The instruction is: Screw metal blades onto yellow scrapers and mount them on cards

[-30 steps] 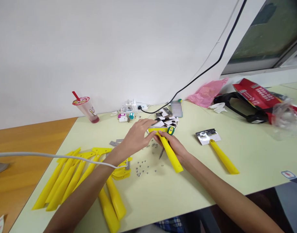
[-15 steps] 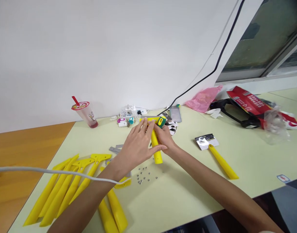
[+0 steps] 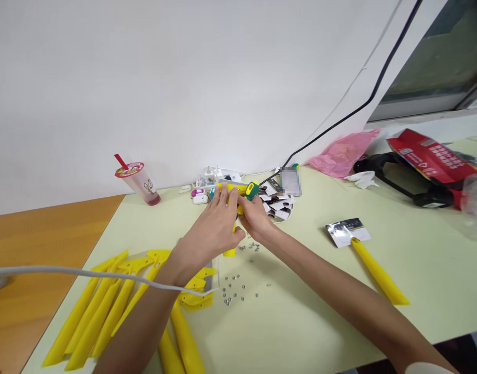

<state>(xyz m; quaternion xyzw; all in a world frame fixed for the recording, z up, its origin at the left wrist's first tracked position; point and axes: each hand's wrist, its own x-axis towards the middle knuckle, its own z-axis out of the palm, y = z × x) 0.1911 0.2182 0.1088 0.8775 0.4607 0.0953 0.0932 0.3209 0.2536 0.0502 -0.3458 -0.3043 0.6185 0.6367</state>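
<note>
My left hand [image 3: 213,223] is closed around a yellow plastic scraper [image 3: 232,188], its fingers laid over the wide head. A grey metal blade shows along the head's far edge, and the handle hangs down behind my thumb. My right hand [image 3: 257,217] grips a tool with a green-and-yellow handle [image 3: 252,190] against the scraper's right end; the tool's tip is hidden. Small metal nuts [image 3: 230,292] lie scattered on the table below my hands, with small screws [image 3: 254,245] beyond them. More yellow scraper handles [image 3: 101,317] lie in a row at the left, partly behind my left forearm.
A scraper with a card on its head [image 3: 378,270] lies at the right. Printed cards [image 3: 279,205] and chargers sit by the wall. A drink cup [image 3: 140,184] stands back left. A pink bag [image 3: 345,153] and red packaging [image 3: 433,156] lie back right. A grey cable [image 3: 75,274] crosses the left foreground.
Both hands have shifted slightly left with the scraper and the tool, and the scraper handle has swung leftward. Screws behind my hands now show. The view has turned a little.
</note>
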